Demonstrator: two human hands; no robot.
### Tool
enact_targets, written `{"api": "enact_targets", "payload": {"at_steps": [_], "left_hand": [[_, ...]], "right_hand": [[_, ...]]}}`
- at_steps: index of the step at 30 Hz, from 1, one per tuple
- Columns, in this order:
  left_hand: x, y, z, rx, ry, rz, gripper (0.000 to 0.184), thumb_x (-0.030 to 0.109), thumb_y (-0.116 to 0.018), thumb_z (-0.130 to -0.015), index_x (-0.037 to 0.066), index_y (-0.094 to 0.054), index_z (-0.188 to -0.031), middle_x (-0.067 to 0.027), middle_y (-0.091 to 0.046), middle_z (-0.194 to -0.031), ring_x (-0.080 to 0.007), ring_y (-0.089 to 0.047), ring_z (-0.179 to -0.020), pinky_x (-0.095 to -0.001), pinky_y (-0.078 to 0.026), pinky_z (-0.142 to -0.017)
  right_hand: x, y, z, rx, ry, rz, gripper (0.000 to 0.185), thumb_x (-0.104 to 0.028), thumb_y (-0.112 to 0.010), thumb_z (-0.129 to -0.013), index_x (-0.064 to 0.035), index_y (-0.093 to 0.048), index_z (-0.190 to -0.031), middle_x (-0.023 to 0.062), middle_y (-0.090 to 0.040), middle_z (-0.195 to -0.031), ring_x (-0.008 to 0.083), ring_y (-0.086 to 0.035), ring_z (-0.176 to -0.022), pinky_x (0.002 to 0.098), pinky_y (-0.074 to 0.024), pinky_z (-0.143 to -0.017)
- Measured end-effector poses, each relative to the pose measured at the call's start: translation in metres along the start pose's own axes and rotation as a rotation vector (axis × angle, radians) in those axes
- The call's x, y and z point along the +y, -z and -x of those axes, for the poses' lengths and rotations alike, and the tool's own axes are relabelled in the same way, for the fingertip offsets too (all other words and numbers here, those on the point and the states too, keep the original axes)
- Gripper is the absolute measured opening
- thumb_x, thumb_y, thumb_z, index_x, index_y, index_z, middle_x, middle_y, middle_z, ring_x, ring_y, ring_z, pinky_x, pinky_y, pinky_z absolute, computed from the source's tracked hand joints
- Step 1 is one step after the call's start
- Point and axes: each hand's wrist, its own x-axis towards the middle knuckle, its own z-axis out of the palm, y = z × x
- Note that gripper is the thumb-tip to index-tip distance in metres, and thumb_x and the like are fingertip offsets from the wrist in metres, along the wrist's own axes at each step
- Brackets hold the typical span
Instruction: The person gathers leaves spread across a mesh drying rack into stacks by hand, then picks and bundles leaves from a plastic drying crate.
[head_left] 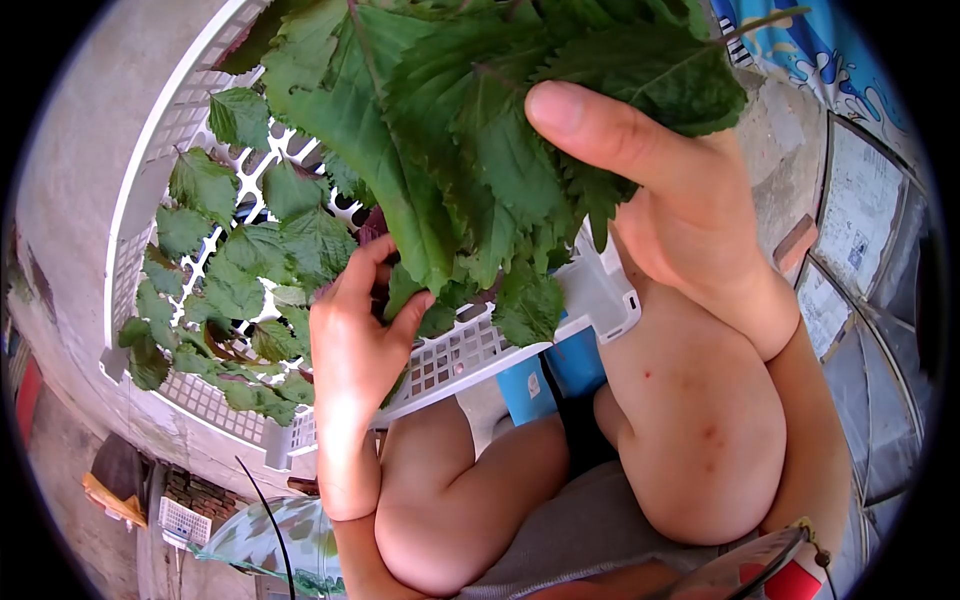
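A large bunch of green serrated leaves [480, 130] fills the top middle, close to the camera. My right hand [670, 190] is closed on this bunch, its thumb lying over the leaves. My left hand [365, 330] reaches over the near side of a white plastic basket [125, 235], fingers curled around a leaf below the bunch. Many separate green leaves [255, 250], some with purple undersides, lie spread over the basket's lattice bottom. The bunch hides the basket's far right part.
My bare knees [690, 410] are below the basket's near edge. A blue container [527, 390] shows between them. Framed panes [860, 220] stand at the right, beside a brick [795, 243]. A small white basket [184, 522] is at the lower left.
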Motion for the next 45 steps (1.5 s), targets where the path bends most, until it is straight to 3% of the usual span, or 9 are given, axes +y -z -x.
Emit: {"api": "enact_targets", "payload": {"at_steps": [4, 7, 10, 19, 27, 29, 32, 35, 45], "left_hand": [[-0.006, -0.011, -0.005, 0.020, 0.021, -0.149, 0.048, 0.002, -0.079, -0.062, 0.007, -0.060, -0.106, -0.0105, -0.062, -0.073, -0.0275, -0.062, -0.063, -0.0366, -0.049, -0.058], [-0.006, -0.014, -0.007, 0.051, -0.043, -0.363, 0.037, 0.023, -0.085, -0.066, -0.003, -0.064, -0.083, -0.0135, -0.061, -0.058, -0.0340, -0.059, -0.052, -0.0390, -0.048, -0.053], [-0.009, -0.017, -0.006, 0.056, -0.040, -0.333, 0.039, 0.003, -0.078, -0.059, 0.006, -0.056, -0.091, -0.0096, -0.059, -0.079, -0.0303, -0.062, -0.068, -0.0411, -0.049, -0.058], [-0.003, -0.011, -0.010, 0.149, -0.236, -0.358, 0.038, -0.005, -0.075, -0.053, 0.001, -0.056, -0.085, -0.0099, -0.052, -0.087, -0.0308, -0.055, -0.081, -0.0412, -0.047, -0.067], [0.005, 0.026, 0.001, -0.053, -0.112, 0.008, 0.028, -0.006, -0.076, -0.059, 0.000, -0.057, -0.077, -0.0095, -0.059, -0.078, -0.0274, -0.059, -0.071, -0.0337, -0.047, -0.064], [0.006, 0.034, 0.007, -0.017, -0.132, 0.088, 0.026, -0.006, -0.078, -0.059, 0.000, -0.058, -0.075, -0.0101, -0.061, -0.072, -0.0236, -0.061, -0.064, -0.0307, -0.047, -0.061], [0.016, 0.044, 0.016, 0.131, -0.185, 0.499, 0.029, 0.001, -0.083, -0.057, 0.000, -0.060, -0.076, -0.0133, -0.065, -0.074, -0.0194, -0.061, -0.067, -0.0288, -0.047, -0.062], [0.027, 0.041, 0.013, 0.189, -0.231, 0.639, 0.030, 0.003, -0.083, -0.060, 0.000, -0.060, -0.080, -0.0139, -0.065, -0.074, -0.0205, -0.062, -0.068, -0.0295, -0.048, -0.063], [0.033, 0.028, 0.006, 0.316, 0.002, 0.544, 0.025, -0.004, -0.077, -0.074, 0.000, -0.062, -0.093, -0.0080, -0.065, -0.091, -0.0130, -0.059, -0.081, -0.0244, -0.046, -0.076]], "right_hand": [[0.001, 0.001, -0.001, -0.008, 0.014, 0.015, 0.031, -0.002, -0.063, -0.084, 0.0019, -0.061, -0.115, 0.0101, -0.067, -0.106, 0.0183, -0.064, -0.093, 0.0319, -0.0515, -0.083], [0.003, 0.002, -0.004, -0.012, 0.024, 0.024, 0.031, -0.003, -0.064, -0.084, 0.0018, -0.061, -0.115, 0.0098, -0.067, -0.106, 0.0176, -0.064, -0.093, 0.0315, -0.0516, -0.083], [0.004, 0.003, -0.004, -0.018, 0.034, 0.033, 0.031, -0.003, -0.064, -0.084, 0.0017, -0.061, -0.115, 0.0095, -0.067, -0.106, 0.0169, -0.063, -0.093, 0.0312, -0.0516, -0.082], [0.005, 0.006, -0.005, -0.050, 0.063, 0.090, 0.032, -0.003, -0.065, -0.085, 0.0015, -0.061, -0.116, 0.0085, -0.067, -0.105, 0.0147, -0.063, -0.092, 0.0302, -0.0518, -0.081], [0.013, 0.008, -0.007, -0.107, 0.101, 0.192, 0.032, -0.003, -0.066, -0.085, 0.0012, -0.061, -0.116, 0.0077, -0.067, -0.104, 0.0128, -0.062, -0.092, 0.0293, -0.0520, -0.080], [0.012, 0.005, -0.006, -0.072, 0.089, 0.186, 0.028, -0.003, -0.071, -0.081, 0.0001, -0.065, -0.108, 0.0026, -0.068, -0.094, 0.0071, -0.059, -0.084, 0.0251, -0.0493, -0.075], [0.006, 0.003, -0.003, -0.138, -0.128, 0.301, 0.041, -0.004, -0.070, -0.082, 0.0007, -0.056, -0.120, 0.0051, -0.065, -0.108, 0.0117, -0.058, -0.099, 0.0281, -0.0466, -0.088], [0.020, 0.003, -0.003, -0.207, 0.034, 0.379, 0.030, -0.004, -0.069, -0.080, 0.0017, -0.062, -0.109, 0.0043, -0.068, -0.096, 0.0093, -0.060, -0.086, 0.0278, -0.0496, -0.078], [0.005, -0.004, -0.004, -0.314, -0.481, 0.129, 0.036, -0.009, -0.068, -0.081, 0.0019, -0.059, -0.114, 0.0046, -0.066, -0.102, 0.0112, -0.058, -0.093, 0.0266, -0.0474, -0.083]]}}
